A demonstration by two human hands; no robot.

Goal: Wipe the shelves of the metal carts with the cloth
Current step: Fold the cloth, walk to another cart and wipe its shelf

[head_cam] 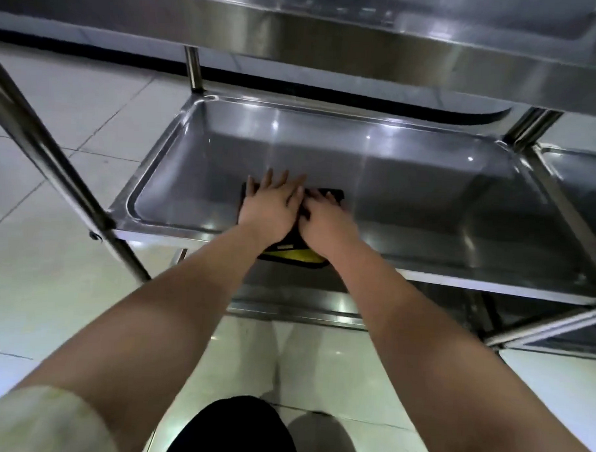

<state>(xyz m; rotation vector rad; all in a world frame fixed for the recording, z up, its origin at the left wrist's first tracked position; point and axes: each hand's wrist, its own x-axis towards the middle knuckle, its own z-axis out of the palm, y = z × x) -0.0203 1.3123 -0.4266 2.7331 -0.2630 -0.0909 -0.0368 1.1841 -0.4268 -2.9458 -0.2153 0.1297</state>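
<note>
A black cloth with a yellow patch (297,255) lies on the middle shelf (411,183) of a stainless-steel cart, draped over the shelf's near rim. My left hand (272,206) presses flat on the cloth's left part, fingers spread and pointing away from me. Beside it, touching it, my right hand (324,216) presses on the cloth's right part with fingers bent. Most of the cloth is hidden under both hands. The shelf is a shallow tray with a raised rim.
The cart's top shelf (332,32) overhangs just above the hands. A slanted steel post (53,167) stands at the left. A lower shelf (296,304) shows under the middle one. A second cart (585,177) adjoins on the right. Pale tiled floor (56,106) lies around.
</note>
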